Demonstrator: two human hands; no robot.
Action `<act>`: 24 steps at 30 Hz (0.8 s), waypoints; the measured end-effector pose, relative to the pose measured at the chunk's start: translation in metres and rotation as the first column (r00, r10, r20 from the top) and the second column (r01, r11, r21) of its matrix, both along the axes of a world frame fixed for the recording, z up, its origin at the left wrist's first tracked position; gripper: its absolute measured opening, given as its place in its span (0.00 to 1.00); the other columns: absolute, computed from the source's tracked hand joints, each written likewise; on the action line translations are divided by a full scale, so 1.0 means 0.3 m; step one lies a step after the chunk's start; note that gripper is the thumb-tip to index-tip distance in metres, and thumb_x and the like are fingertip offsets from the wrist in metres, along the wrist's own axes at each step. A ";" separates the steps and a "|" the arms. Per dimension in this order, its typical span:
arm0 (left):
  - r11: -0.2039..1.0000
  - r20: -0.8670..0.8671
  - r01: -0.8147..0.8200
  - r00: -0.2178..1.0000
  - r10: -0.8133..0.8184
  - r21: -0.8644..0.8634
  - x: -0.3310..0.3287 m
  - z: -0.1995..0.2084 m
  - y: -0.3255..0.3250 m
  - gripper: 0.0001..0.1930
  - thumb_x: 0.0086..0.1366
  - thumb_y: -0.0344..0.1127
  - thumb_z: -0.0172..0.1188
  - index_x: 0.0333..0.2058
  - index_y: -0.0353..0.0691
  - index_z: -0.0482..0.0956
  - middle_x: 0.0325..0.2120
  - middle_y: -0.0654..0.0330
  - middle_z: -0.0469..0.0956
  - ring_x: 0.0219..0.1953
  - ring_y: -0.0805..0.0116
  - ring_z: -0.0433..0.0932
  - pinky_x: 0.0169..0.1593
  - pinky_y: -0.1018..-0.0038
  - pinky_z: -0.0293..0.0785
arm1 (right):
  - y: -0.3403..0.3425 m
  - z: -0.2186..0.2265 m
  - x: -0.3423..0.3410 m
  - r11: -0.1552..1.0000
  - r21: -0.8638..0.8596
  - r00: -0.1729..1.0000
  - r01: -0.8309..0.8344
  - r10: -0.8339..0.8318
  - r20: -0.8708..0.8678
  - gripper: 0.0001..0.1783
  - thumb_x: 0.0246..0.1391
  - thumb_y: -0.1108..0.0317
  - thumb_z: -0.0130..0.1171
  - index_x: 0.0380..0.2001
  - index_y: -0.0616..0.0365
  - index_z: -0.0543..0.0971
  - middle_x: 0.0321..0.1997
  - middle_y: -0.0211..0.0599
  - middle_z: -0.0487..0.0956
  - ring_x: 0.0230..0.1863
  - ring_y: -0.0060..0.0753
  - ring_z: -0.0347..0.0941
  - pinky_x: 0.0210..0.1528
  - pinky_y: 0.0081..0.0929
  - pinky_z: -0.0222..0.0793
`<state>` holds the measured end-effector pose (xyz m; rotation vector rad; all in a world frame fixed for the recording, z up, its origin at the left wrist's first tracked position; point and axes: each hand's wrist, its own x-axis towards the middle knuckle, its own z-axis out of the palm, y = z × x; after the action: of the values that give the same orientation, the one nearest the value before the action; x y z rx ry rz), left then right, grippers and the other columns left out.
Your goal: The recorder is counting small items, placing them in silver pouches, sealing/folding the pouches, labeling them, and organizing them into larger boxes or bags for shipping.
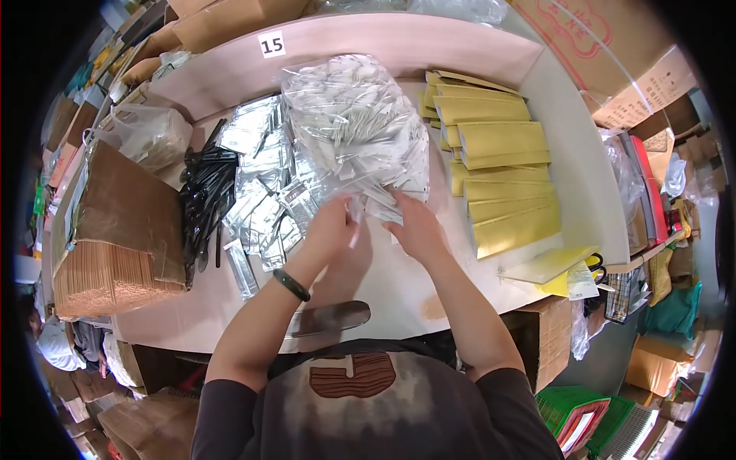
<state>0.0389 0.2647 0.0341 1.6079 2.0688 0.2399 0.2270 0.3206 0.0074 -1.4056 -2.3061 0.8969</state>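
Observation:
A large clear plastic bag [349,115], full of small flat white packets [360,84], lies on the table with its mouth toward me. At that mouth my left hand [335,228] is closed, its fingers curled and a little blurred; what they pinch is hard to make out. My right hand [418,228] has its fingers on white packets at the bag's near right edge, the thumb lower down and packets between. Left of the bag lie many loose silver foil packets [261,184]. Beyond them is a heap of black slender utensils [207,184], their exact kind unclear.
Gold-yellow envelopes [502,146] are stacked at the right. A cardboard box of brown sheets [115,284] stands at the left. A dark oval-ended flat piece [330,317] lies near the front edge. Black-handled scissors [596,264] are at the right edge. A raised board [429,34] closes the back.

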 end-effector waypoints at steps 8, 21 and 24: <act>0.952 0.713 -0.269 0.696 0.087 0.147 0.067 0.035 0.015 0.16 0.58 0.26 0.60 0.46 0.37 0.71 0.21 0.64 0.74 0.24 0.77 0.75 0.27 0.78 0.70 | 0.056 0.088 -0.023 0.974 -0.195 0.967 0.115 -0.154 -0.203 0.22 0.47 0.61 0.66 0.45 0.60 0.79 0.37 0.47 0.82 0.38 0.42 0.78 0.41 0.35 0.72; 0.794 -0.179 0.248 0.968 -0.178 0.555 -0.115 0.052 0.205 0.39 0.53 0.36 0.67 0.61 0.33 0.59 0.52 0.44 0.71 0.52 0.50 0.73 0.56 0.59 0.68 | 0.501 0.125 -0.313 0.946 -0.279 0.921 0.164 -0.248 -0.300 0.26 0.43 0.54 0.62 0.37 0.69 0.81 0.34 0.55 0.82 0.39 0.49 0.80 0.42 0.41 0.74; 0.666 -0.531 0.524 0.818 -0.220 0.531 -0.156 0.090 0.182 0.37 0.54 0.34 0.64 0.62 0.34 0.60 0.47 0.48 0.74 0.50 0.54 0.75 0.58 0.60 0.64 | 0.481 0.240 -0.316 0.939 -0.340 0.917 0.042 -0.171 -0.360 0.19 0.51 0.62 0.62 0.36 0.71 0.79 0.30 0.44 0.80 0.26 0.36 0.80 0.29 0.32 0.76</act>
<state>-0.0080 0.3194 0.0612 2.7153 1.9699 0.5632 0.1322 0.4649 0.0794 -1.3133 -1.8270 1.4282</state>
